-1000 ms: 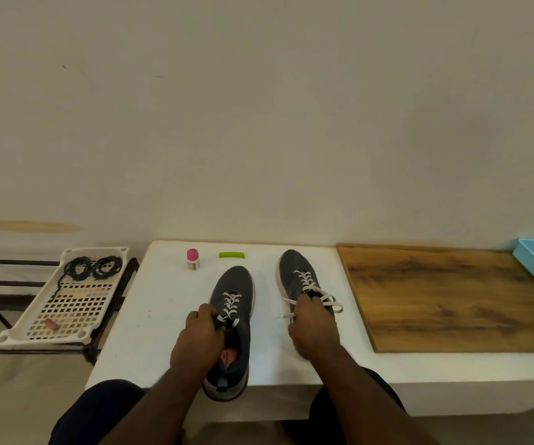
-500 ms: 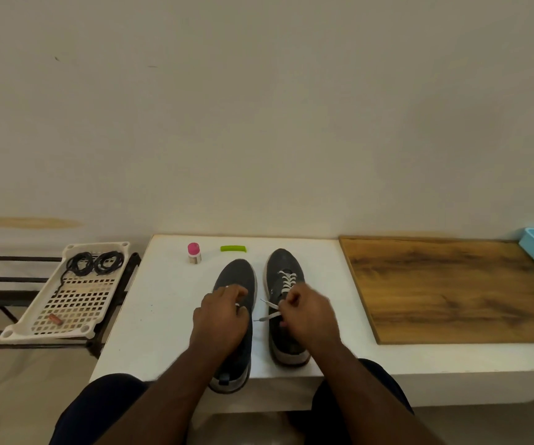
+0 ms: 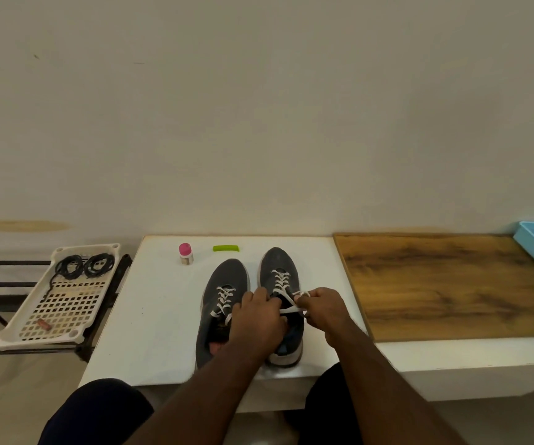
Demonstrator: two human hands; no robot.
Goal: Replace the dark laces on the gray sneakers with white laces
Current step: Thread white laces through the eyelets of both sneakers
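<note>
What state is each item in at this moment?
left sneaker: white-laced, ends loose
right sneaker: white-laced, being tied
white lace: stretched between the hands
left hand: gripping lace
right hand: pinching lace
dark laces: coiled in white tray
pink-capped bottle: upright, capped

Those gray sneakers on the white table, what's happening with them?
A person is lacing the right gray sneaker with a white lace. Both hands work at it: the left hand and the right hand each pinch a lace end above its tongue. The left gray sneaker beside it already has white laces. Coiled dark laces lie in the white perforated plastic tray off to the left.
</note>
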